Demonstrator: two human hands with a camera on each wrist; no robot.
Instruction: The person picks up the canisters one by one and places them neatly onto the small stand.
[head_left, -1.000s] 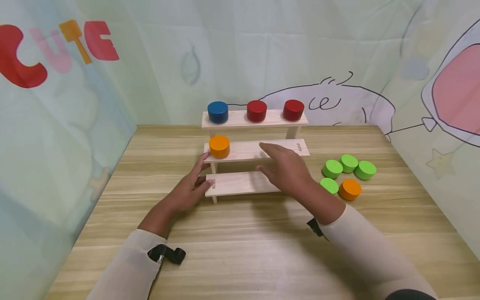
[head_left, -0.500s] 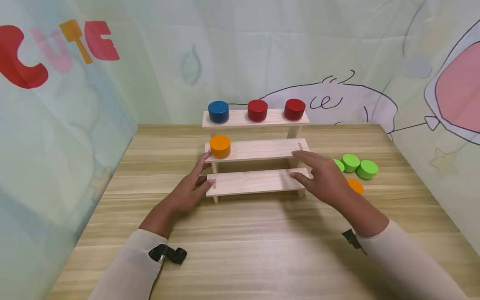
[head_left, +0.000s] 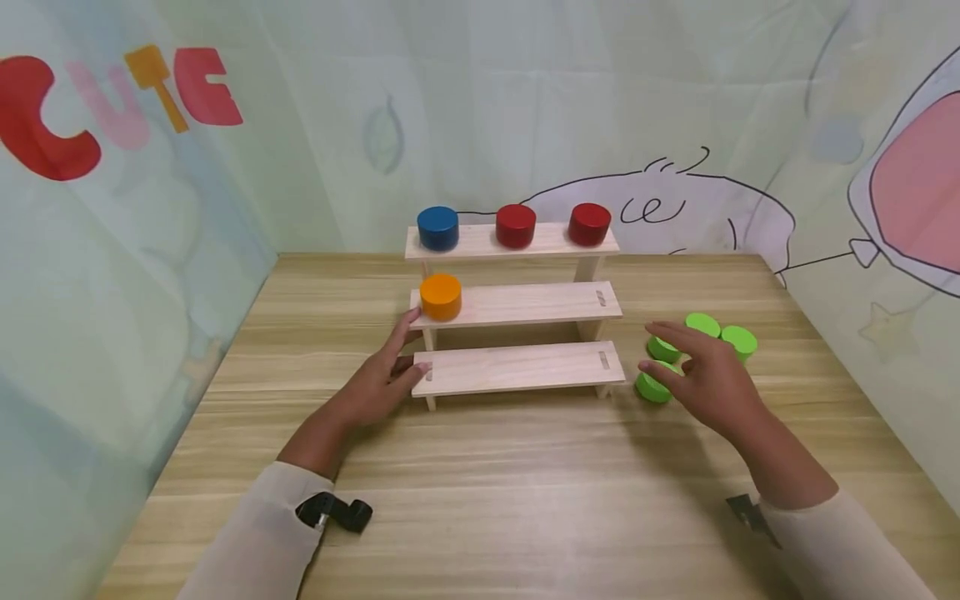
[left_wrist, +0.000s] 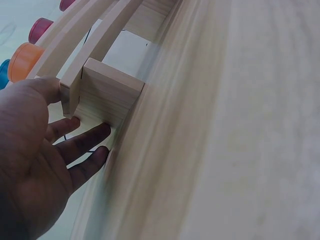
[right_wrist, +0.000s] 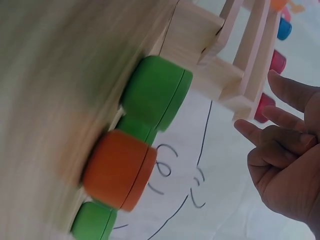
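Observation:
A three-tier wooden stand (head_left: pixel 517 367) is on the table. My left hand (head_left: pixel 378 385) touches its left end, thumb on the lowest board and index finger by the middle one; the other fingers spread beside the stand's leg (left_wrist: pixel 112 82). Near that index fingertip, an orange cylinder block (head_left: pixel 441 297) sits on the middle board. Over the loose blocks to the right hovers my right hand (head_left: pixel 712 383), holding nothing, thumb and index finger apart. Below it lie several green cylinder blocks (head_left: pixel 655 383) and another orange cylinder block (right_wrist: pixel 120 170), which the hand hides in the head view.
A blue cylinder block (head_left: pixel 438 229) and two red cylinder blocks, one in the middle (head_left: pixel 515 227) and one at the right (head_left: pixel 589 225), stand on the top board. Behind the wood-grain table (head_left: pixel 495 500) hangs a printed cloth (head_left: pixel 322 125).
My right hand has moved right, from over the stand's boards to above the loose green and orange blocks. My left hand stays at the stand's left end, and the blocks on the boards have not moved.

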